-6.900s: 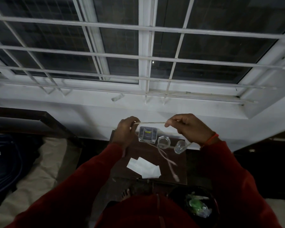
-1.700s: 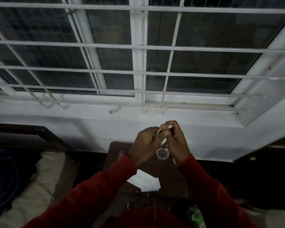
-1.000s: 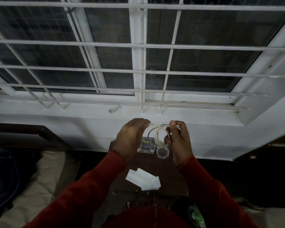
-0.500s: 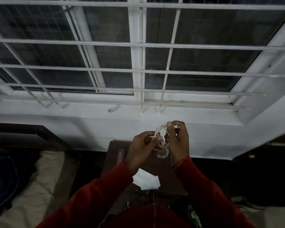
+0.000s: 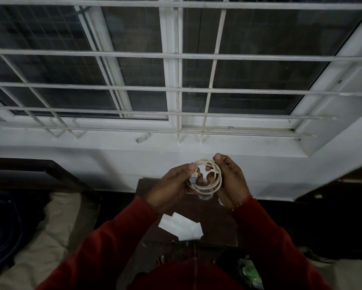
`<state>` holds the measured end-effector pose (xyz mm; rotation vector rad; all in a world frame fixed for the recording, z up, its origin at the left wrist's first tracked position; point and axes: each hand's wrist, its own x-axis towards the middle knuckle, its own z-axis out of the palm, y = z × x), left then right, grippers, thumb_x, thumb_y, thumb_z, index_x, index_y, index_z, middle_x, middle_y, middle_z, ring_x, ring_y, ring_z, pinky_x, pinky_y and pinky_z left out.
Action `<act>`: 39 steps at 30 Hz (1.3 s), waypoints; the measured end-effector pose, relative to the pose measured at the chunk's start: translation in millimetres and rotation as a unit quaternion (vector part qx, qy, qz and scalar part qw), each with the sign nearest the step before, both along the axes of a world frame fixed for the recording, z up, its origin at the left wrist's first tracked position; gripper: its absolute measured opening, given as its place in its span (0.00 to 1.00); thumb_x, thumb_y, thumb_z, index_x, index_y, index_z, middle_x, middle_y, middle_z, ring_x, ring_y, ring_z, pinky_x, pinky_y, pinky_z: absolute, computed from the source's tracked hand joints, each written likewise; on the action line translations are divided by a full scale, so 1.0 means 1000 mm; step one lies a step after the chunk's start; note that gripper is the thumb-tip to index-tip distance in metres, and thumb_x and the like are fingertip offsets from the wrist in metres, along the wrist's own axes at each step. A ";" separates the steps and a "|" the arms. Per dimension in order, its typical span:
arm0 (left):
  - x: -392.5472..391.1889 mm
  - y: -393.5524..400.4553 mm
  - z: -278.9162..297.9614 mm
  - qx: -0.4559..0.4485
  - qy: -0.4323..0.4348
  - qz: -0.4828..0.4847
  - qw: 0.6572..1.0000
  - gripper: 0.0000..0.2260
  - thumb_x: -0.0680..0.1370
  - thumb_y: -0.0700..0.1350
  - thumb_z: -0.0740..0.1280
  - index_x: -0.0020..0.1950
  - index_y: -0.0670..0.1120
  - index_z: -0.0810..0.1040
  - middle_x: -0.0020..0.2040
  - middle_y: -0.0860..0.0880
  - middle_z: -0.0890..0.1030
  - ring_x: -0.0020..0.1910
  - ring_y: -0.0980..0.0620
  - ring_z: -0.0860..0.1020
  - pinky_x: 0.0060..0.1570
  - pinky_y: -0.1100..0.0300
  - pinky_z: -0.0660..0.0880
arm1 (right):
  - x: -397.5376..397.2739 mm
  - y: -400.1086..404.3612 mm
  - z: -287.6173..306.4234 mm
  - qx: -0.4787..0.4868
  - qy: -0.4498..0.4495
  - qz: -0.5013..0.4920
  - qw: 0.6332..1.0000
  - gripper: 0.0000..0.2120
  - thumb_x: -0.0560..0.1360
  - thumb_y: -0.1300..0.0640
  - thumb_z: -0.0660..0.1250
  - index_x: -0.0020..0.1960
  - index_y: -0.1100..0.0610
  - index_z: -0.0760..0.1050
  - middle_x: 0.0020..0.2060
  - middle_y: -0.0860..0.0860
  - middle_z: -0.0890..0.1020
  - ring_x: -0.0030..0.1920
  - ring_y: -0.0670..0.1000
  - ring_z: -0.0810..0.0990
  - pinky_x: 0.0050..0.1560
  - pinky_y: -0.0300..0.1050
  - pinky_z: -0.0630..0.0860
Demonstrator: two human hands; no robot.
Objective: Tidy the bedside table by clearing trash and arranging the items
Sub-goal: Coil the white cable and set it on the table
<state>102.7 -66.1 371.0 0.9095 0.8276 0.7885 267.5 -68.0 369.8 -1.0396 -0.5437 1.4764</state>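
— Two hands on one coil: the left hand (image 5: 171, 191) pinches the white USB cable (image 5: 207, 176) near its plug, the right hand (image 5: 230, 181) grips the loops, all held above the dark surface (image 5: 217, 222).

— Next step?

— Tuck the plug end through so the loops can't spring open — then set it down clear of the white papers (image 5: 182, 227).

I see a window (image 5: 134, 80) with white bars (image 5: 175, 56) across the far wall, dark glass behind. At the left, a dark bag (image 5: 2, 225) lies on a beige sheet (image 5: 56, 222), near a dark frame (image 5: 56, 172).
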 end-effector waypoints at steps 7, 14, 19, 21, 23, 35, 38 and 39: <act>0.001 0.002 -0.002 0.063 0.080 0.058 0.993 0.25 0.87 0.51 0.53 0.39 0.52 0.84 0.35 0.53 0.82 0.37 0.56 0.80 0.44 0.59 0.77 | -0.009 -0.010 -0.016 -0.021 0.001 0.034 0.999 0.08 0.78 0.58 0.64 0.49 0.62 0.78 0.37 0.54 0.84 0.37 0.51 0.83 0.37 0.45 0.83; -0.004 0.008 0.000 0.000 0.063 0.027 0.998 0.27 0.87 0.54 0.54 0.35 0.48 0.83 0.33 0.47 0.81 0.32 0.50 0.79 0.33 0.58 0.76 | 0.001 -0.008 -0.017 -0.003 0.012 0.080 0.997 0.10 0.81 0.63 0.60 0.55 0.64 0.79 0.43 0.57 0.84 0.43 0.55 0.83 0.45 0.49 0.82; -0.014 0.018 -0.010 0.009 0.093 0.004 0.996 0.17 0.85 0.50 0.59 0.51 0.40 0.82 0.42 0.41 0.82 0.37 0.46 0.80 0.34 0.54 0.76 | 0.006 -0.002 -0.018 -0.008 0.031 0.044 0.999 0.09 0.78 0.62 0.64 0.52 0.65 0.80 0.43 0.58 0.84 0.42 0.54 0.83 0.45 0.47 0.84; -0.016 0.019 -0.012 0.029 0.107 0.017 0.994 0.13 0.84 0.50 0.64 0.59 0.42 0.80 0.46 0.41 0.83 0.41 0.43 0.81 0.36 0.53 0.77 | 0.007 -0.001 -0.020 -0.010 0.019 0.046 0.999 0.09 0.79 0.63 0.63 0.51 0.64 0.81 0.43 0.58 0.85 0.41 0.54 0.84 0.43 0.47 0.84; -0.018 0.020 -0.016 0.088 0.164 0.019 0.982 0.12 0.82 0.51 0.67 0.65 0.49 0.79 0.48 0.44 0.85 0.42 0.47 0.84 0.38 0.52 0.80 | 0.007 -0.001 -0.021 -0.013 -0.011 0.059 0.998 0.09 0.80 0.63 0.62 0.52 0.64 0.81 0.44 0.58 0.84 0.42 0.54 0.84 0.42 0.47 0.83; -0.039 0.042 -0.059 0.125 0.290 0.140 0.939 0.06 0.82 0.44 0.69 0.57 0.49 0.84 0.45 0.46 0.87 0.42 0.49 0.86 0.34 0.56 0.83 | -0.013 0.021 -0.042 -0.063 -0.207 0.129 0.968 0.14 0.78 0.57 0.70 0.62 0.54 0.76 0.49 0.55 0.83 0.41 0.52 0.84 0.34 0.46 0.82; -0.049 0.048 -0.084 0.073 0.285 0.158 0.942 0.04 0.81 0.44 0.70 0.54 0.50 0.83 0.47 0.50 0.86 0.46 0.48 0.85 0.45 0.49 0.82 | -0.021 0.032 -0.064 -0.086 -0.239 0.161 0.954 0.21 0.75 0.59 0.72 0.66 0.50 0.72 0.52 0.58 0.81 0.37 0.50 0.84 0.33 0.46 0.82; -0.052 0.051 -0.093 0.059 0.291 0.162 0.941 0.04 0.81 0.43 0.70 0.53 0.50 0.83 0.47 0.51 0.86 0.48 0.48 0.84 0.49 0.47 0.82 | -0.024 0.036 -0.073 -0.091 -0.240 0.166 0.952 0.23 0.75 0.62 0.72 0.67 0.51 0.71 0.53 0.60 0.81 0.35 0.50 0.84 0.32 0.46 0.82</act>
